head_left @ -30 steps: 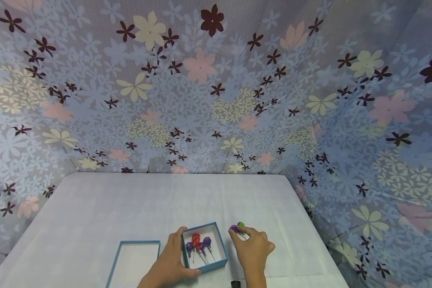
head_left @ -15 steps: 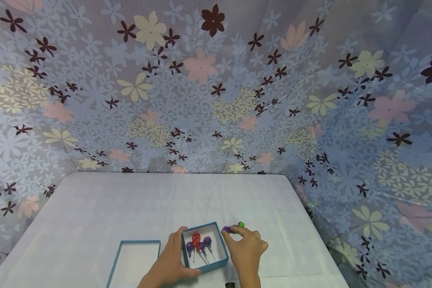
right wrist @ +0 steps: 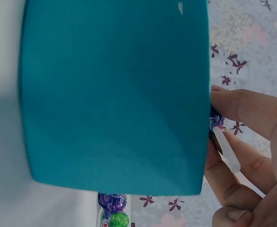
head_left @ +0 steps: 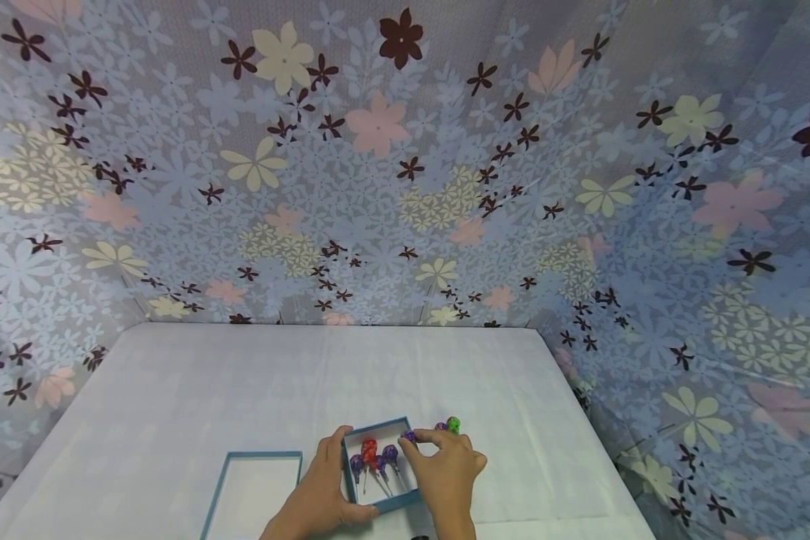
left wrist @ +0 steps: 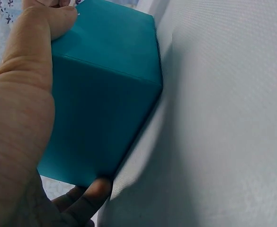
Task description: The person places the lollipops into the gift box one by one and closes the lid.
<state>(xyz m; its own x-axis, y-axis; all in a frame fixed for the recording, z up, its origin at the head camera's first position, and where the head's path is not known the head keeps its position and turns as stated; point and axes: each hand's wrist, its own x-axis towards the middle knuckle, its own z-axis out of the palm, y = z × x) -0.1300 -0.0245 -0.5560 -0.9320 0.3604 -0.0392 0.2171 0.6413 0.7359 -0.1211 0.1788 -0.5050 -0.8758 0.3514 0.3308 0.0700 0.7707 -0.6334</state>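
Note:
My left hand [head_left: 320, 484] grips a blue box [head_left: 400, 501] with a white inside, fingers at its left side and thumb at the front. In the left wrist view, the thumb and fingers span the teal outside of the box [left wrist: 100, 109]. Inside lie a red lollipop [head_left: 369, 448] and several purple lollipops [head_left: 391, 453]. Between thumb and fingertips, my right hand [head_left: 448, 469] pinches another purple lollipop [head_left: 409, 436] over the box's right rim. Its white stick points back toward the palm in the right wrist view, where the box wall partly hides the candy [right wrist: 216, 118].
Right of the box, a green lollipop [head_left: 454, 425] and a purple one [head_left: 441, 427] lie on the white-covered table [head_left: 277, 382]. A shallow blue-edged tray or lid [head_left: 224, 484] lies to the left. Floral cloth [head_left: 378, 225] hangs behind. A small dark object [head_left: 420, 537] shows at the bottom edge.
My right hand has carried the purple lollipop leftward, from beside the green one to above the box's right rim. The left hand and box have stayed in place.

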